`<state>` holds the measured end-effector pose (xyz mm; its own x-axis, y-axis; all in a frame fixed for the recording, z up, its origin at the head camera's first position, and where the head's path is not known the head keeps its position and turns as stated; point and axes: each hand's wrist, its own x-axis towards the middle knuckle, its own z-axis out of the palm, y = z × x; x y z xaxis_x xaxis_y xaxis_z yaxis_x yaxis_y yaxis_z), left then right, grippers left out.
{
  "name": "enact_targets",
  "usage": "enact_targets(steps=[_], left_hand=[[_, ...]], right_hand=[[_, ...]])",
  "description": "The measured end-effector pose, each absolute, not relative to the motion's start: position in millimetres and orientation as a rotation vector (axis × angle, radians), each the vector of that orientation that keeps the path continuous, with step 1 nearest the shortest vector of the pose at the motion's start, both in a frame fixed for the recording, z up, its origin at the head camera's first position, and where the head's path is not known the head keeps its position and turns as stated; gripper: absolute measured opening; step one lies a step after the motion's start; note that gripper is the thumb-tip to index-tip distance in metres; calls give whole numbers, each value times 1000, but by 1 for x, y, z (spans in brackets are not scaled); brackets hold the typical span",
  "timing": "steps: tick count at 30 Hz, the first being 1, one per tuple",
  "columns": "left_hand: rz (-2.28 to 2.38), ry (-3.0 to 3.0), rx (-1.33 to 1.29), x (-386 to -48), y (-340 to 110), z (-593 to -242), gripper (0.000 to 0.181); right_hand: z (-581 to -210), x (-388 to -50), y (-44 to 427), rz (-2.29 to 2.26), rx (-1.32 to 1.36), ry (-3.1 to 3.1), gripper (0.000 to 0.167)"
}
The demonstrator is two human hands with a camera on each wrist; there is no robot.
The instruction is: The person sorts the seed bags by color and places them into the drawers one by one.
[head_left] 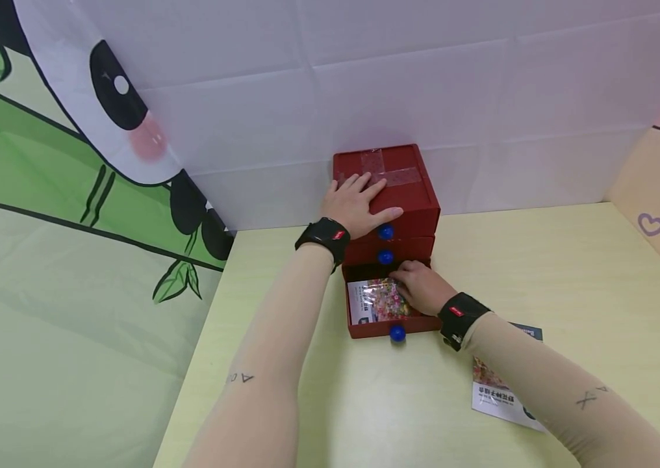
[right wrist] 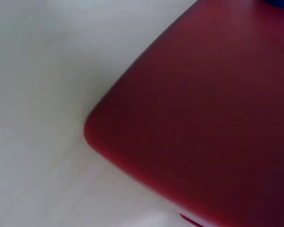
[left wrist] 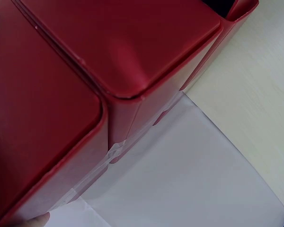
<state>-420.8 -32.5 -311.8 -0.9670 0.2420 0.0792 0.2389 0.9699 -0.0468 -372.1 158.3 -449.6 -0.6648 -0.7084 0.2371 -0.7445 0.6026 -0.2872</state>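
Observation:
A red chest of drawers [head_left: 391, 208] with blue round knobs stands against the white cloth, its top crossed by clear tape. My left hand [head_left: 355, 207] rests on that top with fingers spread; one fingertip [left wrist: 38, 221] shows at the edge in the left wrist view. The bottom drawer [head_left: 368, 330] is pulled out, and a flower-printed seed packet [head_left: 382, 300] lies inside it. My right hand [head_left: 423, 287] reaches into the drawer at the packet's right side. Its fingertips are partly hidden, so I cannot tell whether they pinch the packet.
A second seed packet [head_left: 499, 396] lies on the pale table [head_left: 587, 279], partly under my right forearm. The drawer's blue knob [head_left: 397, 333] sticks out toward me. Behind the table hangs a printed cloth [head_left: 423, 78]; a green-patterned one [head_left: 73, 312] is on the left.

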Motion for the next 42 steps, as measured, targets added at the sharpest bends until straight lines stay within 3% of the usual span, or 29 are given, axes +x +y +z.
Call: enact_targets(steps=[8, 17, 26, 42], left_hand=[[54, -3039, -371, -423, -33, -313, 82], [39, -3037, -380, -419, -33, -311, 83], [25, -3032, -394, -413, -35, -311, 82], [-6, -3031, -422, -412, -39, -310, 83]], right_hand=[[-455, -374, 155, 454, 1226, -2796, 35], [-461, -371, 153, 388, 1196, -2832, 20], [-458, -363, 149, 343, 1181, -2866, 20], [-417, -340, 171, 645, 1236, -2871, 25]])
